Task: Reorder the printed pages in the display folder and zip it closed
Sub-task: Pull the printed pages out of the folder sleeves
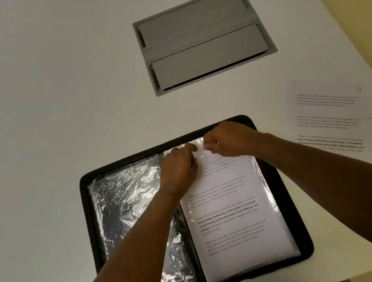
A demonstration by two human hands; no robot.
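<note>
**A:** Seating a printed page in the right-hand plastic sleeve of the open display folder appears to be the current step. Where are the parts?

**B:** The folder lies flat on the white bench, near its front edge. Both hands work at the sleeve's top opening. The left hand pinches the plastic at the mouth; the right hand, just beside it, pinches the same top edge, fingers curled.

**A:** Recommended procedure?

**B:** Hold the mouth apart with one hand, feed the page straight, and avoid creasing its corners. The film is thin and crinkled, so it probably clings.

**A:** Remaining items?

**B:** A loose printed sheet lies on the bench, right of the folder. The left sleeve looks empty. The zip is not yet closed.
</note>
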